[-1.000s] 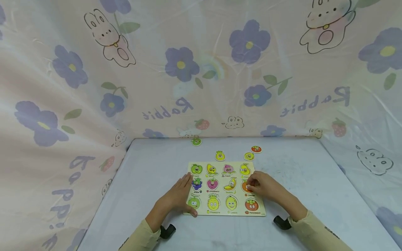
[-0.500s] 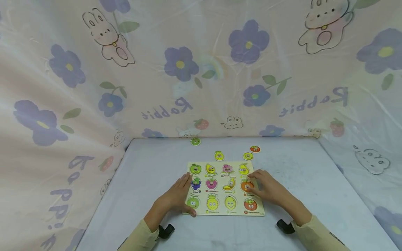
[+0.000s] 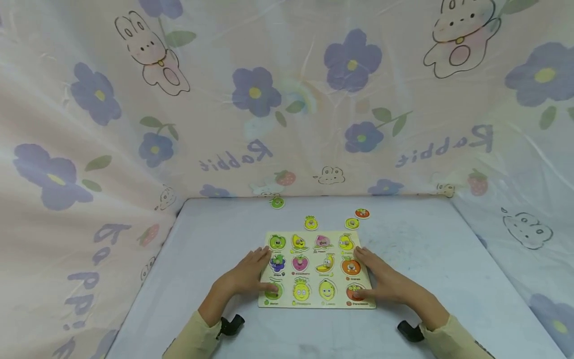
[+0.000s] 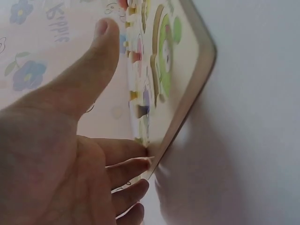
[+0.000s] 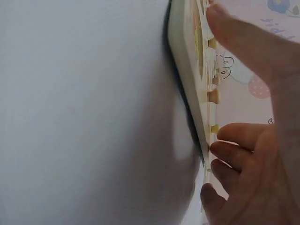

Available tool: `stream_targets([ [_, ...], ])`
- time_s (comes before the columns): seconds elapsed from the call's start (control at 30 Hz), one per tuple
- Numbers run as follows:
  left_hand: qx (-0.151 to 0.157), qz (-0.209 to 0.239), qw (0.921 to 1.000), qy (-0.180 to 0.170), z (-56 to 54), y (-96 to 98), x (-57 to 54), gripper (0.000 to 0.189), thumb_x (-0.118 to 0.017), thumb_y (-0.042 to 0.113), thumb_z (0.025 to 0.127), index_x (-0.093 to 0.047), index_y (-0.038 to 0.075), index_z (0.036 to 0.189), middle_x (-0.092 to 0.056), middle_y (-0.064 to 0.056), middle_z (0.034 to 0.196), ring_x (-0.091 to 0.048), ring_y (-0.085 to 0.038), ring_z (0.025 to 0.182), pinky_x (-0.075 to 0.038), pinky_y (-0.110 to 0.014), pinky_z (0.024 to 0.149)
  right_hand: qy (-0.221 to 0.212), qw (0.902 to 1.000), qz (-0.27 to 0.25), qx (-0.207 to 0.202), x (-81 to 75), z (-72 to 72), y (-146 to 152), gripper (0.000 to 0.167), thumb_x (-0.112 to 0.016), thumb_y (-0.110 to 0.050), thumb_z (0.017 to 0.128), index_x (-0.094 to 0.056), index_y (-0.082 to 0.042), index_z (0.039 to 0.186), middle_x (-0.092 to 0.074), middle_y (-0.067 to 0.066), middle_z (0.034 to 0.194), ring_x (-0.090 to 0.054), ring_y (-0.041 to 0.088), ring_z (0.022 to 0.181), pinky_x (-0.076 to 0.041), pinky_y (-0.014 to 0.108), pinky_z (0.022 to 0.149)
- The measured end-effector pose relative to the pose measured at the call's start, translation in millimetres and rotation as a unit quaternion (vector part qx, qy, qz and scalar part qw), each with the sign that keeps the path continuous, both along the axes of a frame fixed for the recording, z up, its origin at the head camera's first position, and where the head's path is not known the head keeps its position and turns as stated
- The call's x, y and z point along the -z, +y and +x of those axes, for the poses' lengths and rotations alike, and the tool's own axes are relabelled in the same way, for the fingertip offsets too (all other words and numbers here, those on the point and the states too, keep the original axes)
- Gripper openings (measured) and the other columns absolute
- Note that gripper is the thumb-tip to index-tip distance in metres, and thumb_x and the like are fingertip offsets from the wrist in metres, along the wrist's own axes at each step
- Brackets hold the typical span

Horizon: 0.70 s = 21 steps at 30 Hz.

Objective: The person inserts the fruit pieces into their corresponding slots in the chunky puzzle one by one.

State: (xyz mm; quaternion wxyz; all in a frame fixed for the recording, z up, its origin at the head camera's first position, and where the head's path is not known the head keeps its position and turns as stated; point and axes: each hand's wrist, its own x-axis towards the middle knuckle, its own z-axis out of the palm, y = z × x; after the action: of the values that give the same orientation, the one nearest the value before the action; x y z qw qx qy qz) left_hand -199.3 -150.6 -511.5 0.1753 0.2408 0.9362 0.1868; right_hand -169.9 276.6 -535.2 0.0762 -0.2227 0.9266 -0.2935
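Note:
A fruit puzzle board (image 3: 288,286) lies flat on the table between my two hands. Knobbed pieces fill its upper two rows, among them the orange piece (image 3: 351,267) at the right and the grape piece (image 3: 277,263) at the left. Recesses with printed fruit form the bottom row. My left hand (image 3: 244,274) has its fingertips at the board's left edge, its thumb (image 4: 105,47) raised over the melon recess (image 4: 165,54). On the opposite side, my right hand (image 3: 387,281) spreads along the right edge, fingers extended, thumb over the persimmon recess (image 3: 352,287).
Beyond the board lie a loose green melon piece (image 3: 277,203), a pineapple piece (image 3: 311,223), a lemon piece (image 3: 352,223) and a persimmon piece (image 3: 362,213). A patterned curtain (image 3: 296,109) rises behind the white table (image 3: 215,224).
My right hand has let go of the orange piece and shifted to the board's right edge, its fingers spreading. The left thumb has moved up from the board's lower left corner.

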Motion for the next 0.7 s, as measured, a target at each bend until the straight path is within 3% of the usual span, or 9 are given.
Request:
stream_targets([
  [0.2, -0.007, -0.02, 0.998, 0.06, -12.5, 2.3, -5.2, 0.077, -0.074, 0.053, 0.099, -0.056, 0.003, 0.154, -0.049, -0.018, 0.163, -0.04, -0.038, 0.155, -0.029, -0.056, 0.13, 0.004, 0.9999, 0.005, -0.016, 4.7, 1.7, 2, 0.134, -0.093, -0.064, 0.074, -0.025, 0.005, 0.167, -0.022, 0.024, 0.175, -0.017, 0.05, 0.161, -0.023, 0.07, 0.125],
  [0.3, -0.03, 0.003, 0.9969, 0.073, -20.5, 4.3, -8.2, 0.061, -0.074, 0.047, 0.101, -0.067, 0.004, 0.143, -0.062, -0.017, 0.151, -0.051, -0.037, 0.147, -0.036, -0.057, 0.126, -0.01, 0.9997, 0.008, -0.019, 5.0, 2.2, 2, 0.141, -0.094, -0.067, 0.07, -0.023, 0.004, 0.168, -0.017, 0.024, 0.177, -0.014, 0.051, 0.161, -0.02, 0.071, 0.125],
  [0.53, -0.084, 0.03, 0.9926, 0.082, -44.6, 6.1, -9.8, 0.043, -0.073, 0.043, 0.103, -0.074, 0.011, 0.131, -0.076, -0.006, 0.122, -0.07, -0.03, 0.119, -0.056, -0.05, 0.103, -0.034, 0.9991, 0.015, -0.019, 3.8, 2.7, 0, 0.147, -0.096, -0.069, 0.064, -0.021, 0.002, 0.169, -0.011, 0.025, 0.177, -0.01, 0.053, 0.161, -0.022, 0.073, 0.124],
  [0.7, -0.1, 0.052, 0.9915, 0.065, -65.7, 6.6, -14.6, 0.039, -0.07, 0.04, 0.106, -0.072, 0.014, 0.134, -0.076, -0.004, 0.124, -0.069, -0.03, 0.121, -0.056, -0.054, 0.102, -0.034, 0.9992, 0.013, -0.018, 4.0, 3.2, -1, 0.147, -0.097, -0.067, 0.064, -0.021, 0.004, 0.168, -0.011, 0.027, 0.177, -0.011, 0.053, 0.161, -0.023, 0.072, 0.124],
])
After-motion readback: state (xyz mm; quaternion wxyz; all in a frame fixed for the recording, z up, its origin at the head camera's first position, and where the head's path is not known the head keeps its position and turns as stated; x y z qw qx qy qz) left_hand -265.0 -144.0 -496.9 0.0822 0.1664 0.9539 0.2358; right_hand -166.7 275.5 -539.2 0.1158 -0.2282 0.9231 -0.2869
